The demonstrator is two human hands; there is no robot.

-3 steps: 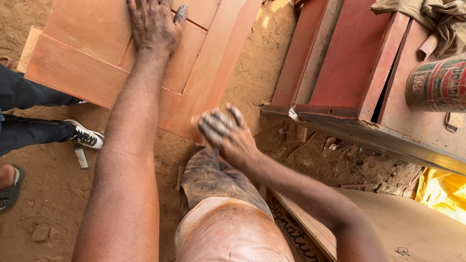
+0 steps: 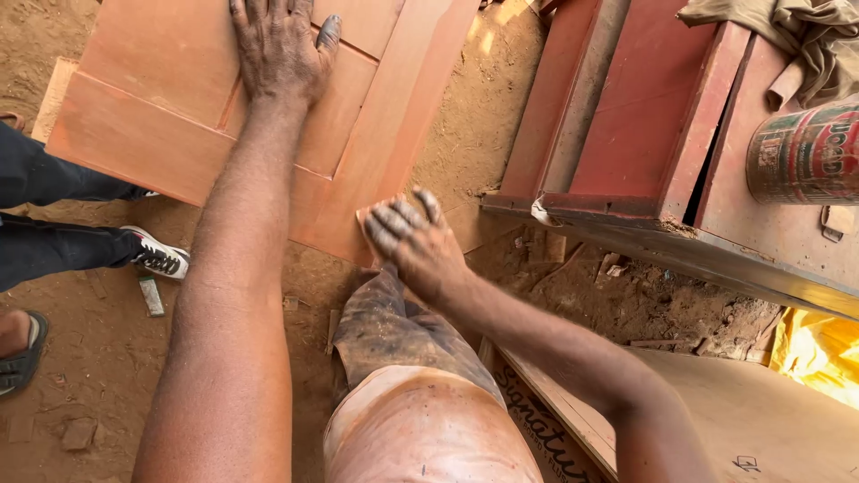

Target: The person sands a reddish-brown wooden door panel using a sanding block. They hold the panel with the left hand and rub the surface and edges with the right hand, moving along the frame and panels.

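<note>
The left hand lay flat and open, fingers spread, on the orange wooden panelled door, which rested on the sandy ground. The right hand, dusty, pressed at the door's near corner, fingers curled together over what looked like a small sanding pad, mostly hidden. Beyond stood dark red frames and a tin can. At left were another person's legs and sneaker.
</note>
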